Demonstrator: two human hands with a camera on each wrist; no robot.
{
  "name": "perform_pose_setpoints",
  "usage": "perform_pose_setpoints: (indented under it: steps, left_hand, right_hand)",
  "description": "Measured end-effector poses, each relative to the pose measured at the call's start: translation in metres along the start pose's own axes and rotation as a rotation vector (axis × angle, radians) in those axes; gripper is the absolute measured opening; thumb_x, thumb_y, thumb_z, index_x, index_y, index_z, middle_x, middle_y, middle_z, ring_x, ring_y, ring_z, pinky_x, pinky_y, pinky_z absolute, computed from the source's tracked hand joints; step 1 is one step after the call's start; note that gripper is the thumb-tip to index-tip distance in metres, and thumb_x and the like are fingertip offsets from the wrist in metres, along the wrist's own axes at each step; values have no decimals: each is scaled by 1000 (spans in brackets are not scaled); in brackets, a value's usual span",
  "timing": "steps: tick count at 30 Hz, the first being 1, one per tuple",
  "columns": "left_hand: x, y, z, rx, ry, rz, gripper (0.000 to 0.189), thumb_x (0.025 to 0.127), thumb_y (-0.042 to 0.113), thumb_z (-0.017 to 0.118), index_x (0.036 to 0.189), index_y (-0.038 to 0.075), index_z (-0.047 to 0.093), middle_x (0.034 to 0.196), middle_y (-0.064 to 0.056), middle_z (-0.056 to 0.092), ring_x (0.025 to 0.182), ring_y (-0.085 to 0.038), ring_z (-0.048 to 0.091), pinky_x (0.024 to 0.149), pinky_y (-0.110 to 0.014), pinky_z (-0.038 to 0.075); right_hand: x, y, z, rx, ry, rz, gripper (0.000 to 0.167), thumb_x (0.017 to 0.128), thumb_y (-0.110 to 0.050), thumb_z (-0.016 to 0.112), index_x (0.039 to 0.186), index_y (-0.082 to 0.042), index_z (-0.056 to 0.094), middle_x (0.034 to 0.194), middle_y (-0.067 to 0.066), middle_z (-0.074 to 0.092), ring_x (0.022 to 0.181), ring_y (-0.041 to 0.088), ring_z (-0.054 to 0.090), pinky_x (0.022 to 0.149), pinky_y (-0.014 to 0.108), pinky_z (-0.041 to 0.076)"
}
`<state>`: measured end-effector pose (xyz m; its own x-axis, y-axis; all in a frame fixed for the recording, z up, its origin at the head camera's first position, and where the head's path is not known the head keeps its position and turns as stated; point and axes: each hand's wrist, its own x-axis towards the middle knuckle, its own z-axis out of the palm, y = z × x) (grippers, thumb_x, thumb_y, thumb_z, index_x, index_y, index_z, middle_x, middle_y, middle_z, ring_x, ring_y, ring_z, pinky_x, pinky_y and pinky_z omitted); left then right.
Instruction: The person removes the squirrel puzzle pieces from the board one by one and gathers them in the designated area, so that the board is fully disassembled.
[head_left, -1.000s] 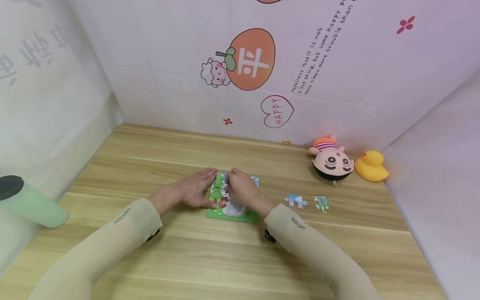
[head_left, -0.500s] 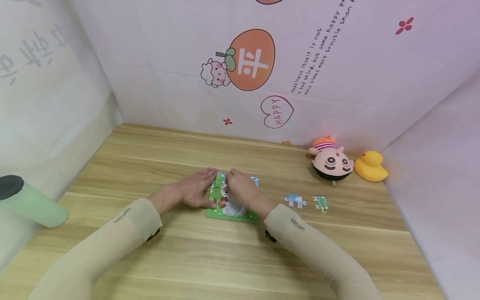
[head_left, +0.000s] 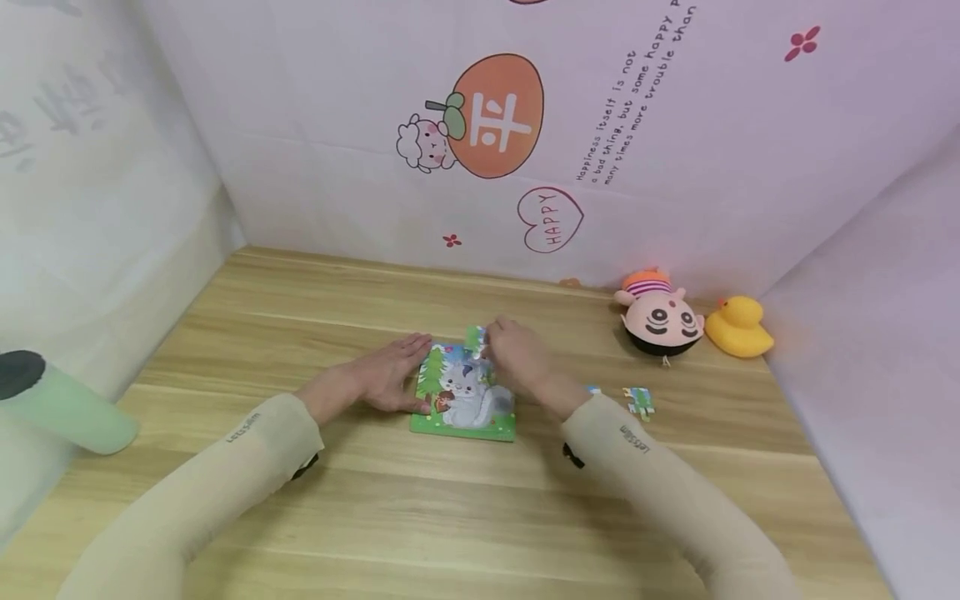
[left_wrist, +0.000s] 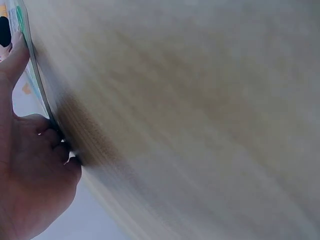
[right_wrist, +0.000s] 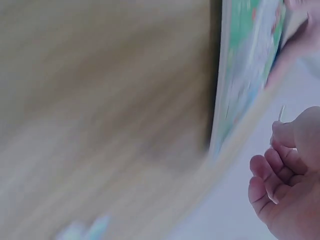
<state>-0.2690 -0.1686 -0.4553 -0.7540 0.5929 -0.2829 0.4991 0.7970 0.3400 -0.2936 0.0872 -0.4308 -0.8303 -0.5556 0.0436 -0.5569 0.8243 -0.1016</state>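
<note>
A jigsaw puzzle board [head_left: 461, 396] showing a grey squirrel lies flat on the table. My left hand [head_left: 388, 375] rests along its left edge with the fingers extended and the thumb on the picture. In the left wrist view the thumb [left_wrist: 19, 52] touches the board's face. My right hand [head_left: 521, 354] pinches a green and blue puzzle piece [head_left: 475, 340] over the board's far edge. The right wrist view shows only a thin edge of that piece [right_wrist: 281, 113]. One loose puzzle piece [head_left: 640, 402] lies to the right; another [head_left: 593, 389] is mostly hidden by the right forearm.
At the back right a plush doll [head_left: 662, 321] sits beside a yellow rubber duck [head_left: 739, 326]. A pale green cylinder with a dark end [head_left: 71, 408] is at the far left. A printed cloth wall [head_left: 337, 167] rises behind the wooden table [head_left: 420, 517].
My right hand has lifted a piece off the picture and moved it right and towards the far edge, uncovering the squirrel. The left hand stays at the left edge.
</note>
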Motion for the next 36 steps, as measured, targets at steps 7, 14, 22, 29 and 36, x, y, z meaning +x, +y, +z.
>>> perform_pose_setpoints:
  steps: [7, 14, 22, 29, 36]
  left_hand:
    - [-2, -3, -5, 13, -3, -14, 115, 93, 63, 67, 164, -7, 10, 175, -23, 5, 164, -42, 6, 136, -55, 13]
    - [-5, -5, -7, 9, 7, -28, 115, 92, 63, 69, 163, -7, 12, 175, -24, 7, 164, -43, 8, 135, -56, 15]
    - [-2, -3, -4, -5, -7, -34, 115, 91, 64, 69, 164, -4, 12, 176, -21, 6, 165, -40, 7, 136, -54, 14]
    - [2, 1, 0, -3, -1, -26, 115, 91, 63, 70, 164, -4, 13, 176, -21, 7, 165, -40, 9, 136, -53, 15]
    - [3, 5, -3, 0, 0, -27, 116, 90, 63, 71, 164, -4, 13, 176, -21, 8, 165, -39, 8, 136, -52, 15]
  right_hand:
    - [-31, 44, -24, 90, 55, 5, 16, 99, -9, 69, 107, 4, 68, 106, 16, 66, 98, 28, 67, 87, 41, 62]
    - [-66, 57, -18, 103, 4, -27, 13, 99, -12, 70, 105, -1, 71, 101, 8, 67, 92, 21, 67, 83, 38, 62]
    - [-77, 52, 5, 114, -85, -12, 10, 101, -13, 67, 105, -4, 70, 99, 4, 65, 89, 16, 64, 82, 37, 60]
    - [-76, 55, 8, 98, -125, 21, 13, 102, -14, 66, 108, -4, 71, 101, 5, 65, 91, 17, 64, 85, 38, 60]
    - [-76, 59, 10, 107, -119, 13, 14, 101, -14, 67, 107, -2, 72, 100, 7, 66, 89, 16, 64, 84, 38, 60]
